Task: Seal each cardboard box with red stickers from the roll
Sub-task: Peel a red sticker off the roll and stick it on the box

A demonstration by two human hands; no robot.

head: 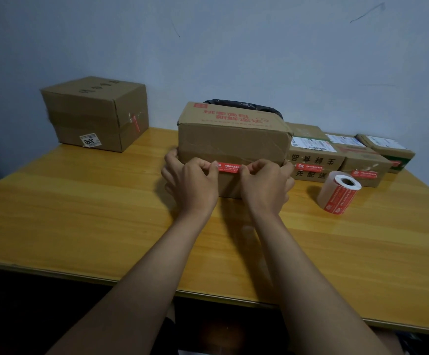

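At mid-bench, both hands (left, right) pressing red sticker onto cardboard box, fingers curled, pinching its ends.

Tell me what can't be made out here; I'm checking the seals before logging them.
Head view, the only one:
- Red sticker ends: covered by the left hand and right hand.
- Middle box seam below the sticker: hidden behind both hands.
- Sticker print: too small.
- Black bag: mostly behind that box.
- Far-right boxes: overlapping.
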